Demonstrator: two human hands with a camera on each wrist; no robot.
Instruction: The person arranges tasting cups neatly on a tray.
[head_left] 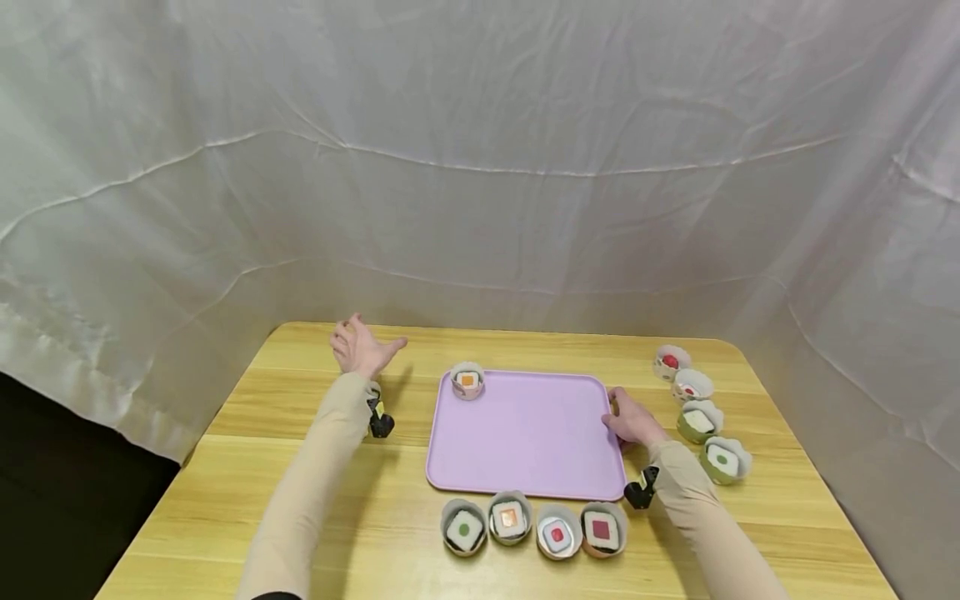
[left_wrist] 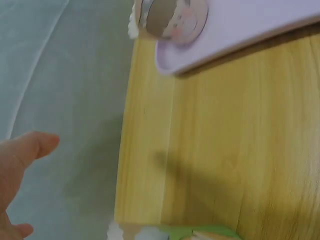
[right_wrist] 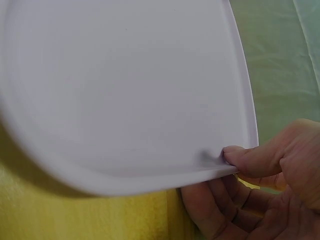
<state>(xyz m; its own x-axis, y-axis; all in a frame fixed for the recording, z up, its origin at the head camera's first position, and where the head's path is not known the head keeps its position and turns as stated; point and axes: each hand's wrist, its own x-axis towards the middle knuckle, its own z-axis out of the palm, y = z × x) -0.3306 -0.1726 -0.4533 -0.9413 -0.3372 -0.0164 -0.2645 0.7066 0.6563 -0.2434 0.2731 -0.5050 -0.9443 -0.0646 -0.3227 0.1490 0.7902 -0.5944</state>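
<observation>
A light purple tray [head_left: 528, 437] lies on the wooden table. At its right edge, my right hand [head_left: 633, 418] pinches the rim, and in the right wrist view the thumb [right_wrist: 250, 159] lies on top with the fingers beneath. My left hand [head_left: 363, 346] is spread over the table's back left part, holding nothing. In the tray's back left corner stands a paper cup with an orange-topped sushi piece [head_left: 467, 381]. The left wrist view shows this cup's side [left_wrist: 187, 22], printed with a face.
Along the tray's front edge stands a row of several sushi cups [head_left: 510, 518]. Several more sushi cups [head_left: 697, 421] line the table's right side. A green object [left_wrist: 202, 231], partly cut off, shows at the bottom of the left wrist view. Pale curtains [head_left: 480, 208] surround the table.
</observation>
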